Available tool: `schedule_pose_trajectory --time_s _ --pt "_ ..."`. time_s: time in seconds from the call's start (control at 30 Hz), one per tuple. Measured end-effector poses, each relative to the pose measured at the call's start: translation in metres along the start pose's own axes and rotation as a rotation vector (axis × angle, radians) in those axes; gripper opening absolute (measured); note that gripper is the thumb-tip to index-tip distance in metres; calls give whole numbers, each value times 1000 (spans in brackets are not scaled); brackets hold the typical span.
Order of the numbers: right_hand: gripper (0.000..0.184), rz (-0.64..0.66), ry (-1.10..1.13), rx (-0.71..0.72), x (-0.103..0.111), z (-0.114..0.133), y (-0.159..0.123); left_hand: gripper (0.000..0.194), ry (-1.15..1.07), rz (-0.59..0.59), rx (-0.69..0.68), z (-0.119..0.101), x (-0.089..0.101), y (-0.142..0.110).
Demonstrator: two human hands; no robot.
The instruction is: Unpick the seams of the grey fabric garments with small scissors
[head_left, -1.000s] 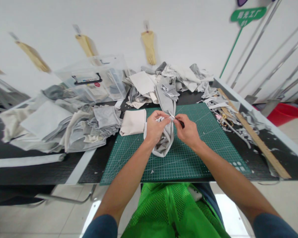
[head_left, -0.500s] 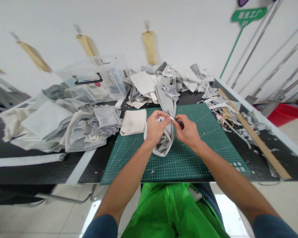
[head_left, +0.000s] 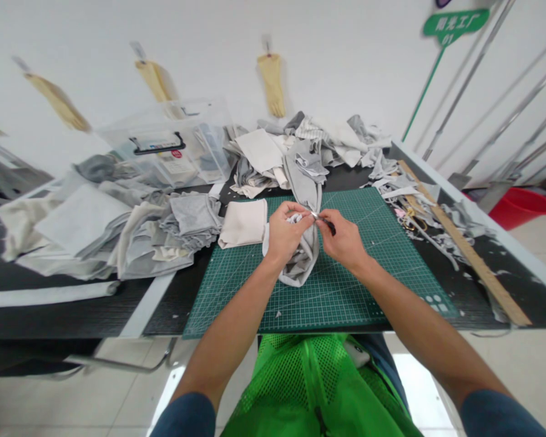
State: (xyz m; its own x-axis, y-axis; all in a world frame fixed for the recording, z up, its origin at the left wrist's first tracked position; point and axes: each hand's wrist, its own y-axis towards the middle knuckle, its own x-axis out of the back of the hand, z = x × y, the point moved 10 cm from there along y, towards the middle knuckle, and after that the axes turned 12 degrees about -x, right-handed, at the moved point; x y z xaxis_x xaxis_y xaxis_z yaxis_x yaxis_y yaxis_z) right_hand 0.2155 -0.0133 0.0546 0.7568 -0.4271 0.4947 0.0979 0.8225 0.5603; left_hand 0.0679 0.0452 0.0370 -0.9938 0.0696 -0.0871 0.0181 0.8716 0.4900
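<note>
Head view: both hands near each other over the cutting mat (head_left: 359,285), fingertips almost meeting. Left hand (head_left: 284,233) pinches an edge of a grey cloth (head_left: 306,258); right hand (head_left: 343,237) grips a small dark-handled tool (head_left: 324,221), its metal tip at that edge. Cloth lies bunched on the mat, below and beside the left hand, with a grey length running beyond the fingers toward the rear heap (head_left: 259,152).

Progress, judged: work on this piece is under way, not finished, as tool and cloth meet at the fingertips. Loose scraps (head_left: 437,243) by the wooden ruler (head_left: 464,246) suggest some trimming is done. Much fabric lies on the tabletop (head_left: 173,312): rear heap, left pile (head_left: 82,221), one folded cream cloth (head_left: 243,223). Which of these are handled and which are left: cannot tell.

Hard to make out: the exact contact point, covered by fingers; tool type, mostly inside the right hand; whether the grey length is one piece with the bunch. Contents of the clear box (head_left: 195,145) blurred.
</note>
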Motion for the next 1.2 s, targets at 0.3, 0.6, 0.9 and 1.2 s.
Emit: schedule_pose_trajectory --time_s 0.3,0.6,0.9,1.2 --pt "26 -73 168 -236 9 -29 6 30 -3 -29 10 3 4 1" --pt "36 407 229 -332 -35 -30 1 29 -118 -37 46 8 2 3" --pt "44 320 789 -673 -34 -64 2 44 -432 136 259 25 -11 6" --pt "50 60 986 -777 -12 -86 12 32 95 589 202 24 -22 -8"
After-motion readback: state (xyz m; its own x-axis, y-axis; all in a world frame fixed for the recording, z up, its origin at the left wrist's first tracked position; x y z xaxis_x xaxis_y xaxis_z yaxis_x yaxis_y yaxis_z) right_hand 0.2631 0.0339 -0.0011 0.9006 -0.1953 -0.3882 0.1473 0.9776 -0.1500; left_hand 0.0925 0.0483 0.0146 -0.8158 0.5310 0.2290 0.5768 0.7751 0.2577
